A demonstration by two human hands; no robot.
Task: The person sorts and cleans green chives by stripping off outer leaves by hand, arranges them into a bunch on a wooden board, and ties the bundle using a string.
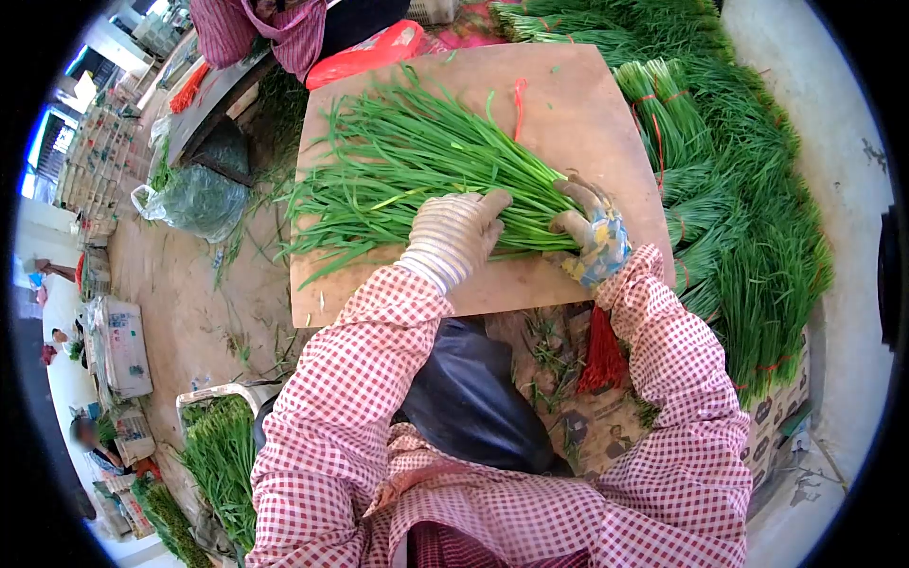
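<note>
A loose bunch of long green leafy stalks [407, 161] lies across a brown board [568, 85], leaf tips fanned to the left, pale ends to the right. My left hand [456, 232], in a striped cream glove, rests on the near side of the stalks with its fingers bent together; what lies beneath them is hidden. My right hand [592, 232], in a gloved blue and yellow covering, is wrapped round the pale ends. Beyond the stalks a red tie [519, 109] lies on the board.
Tied green bundles [748, 218] are piled along the right beside a pale wall [814, 104]. Red strings [602, 355] hang below the board. A basket of greens [220, 445] stands lower left, a plastic bag [199, 194] upper left. Another person's striped sleeve [289, 33] shows at the top.
</note>
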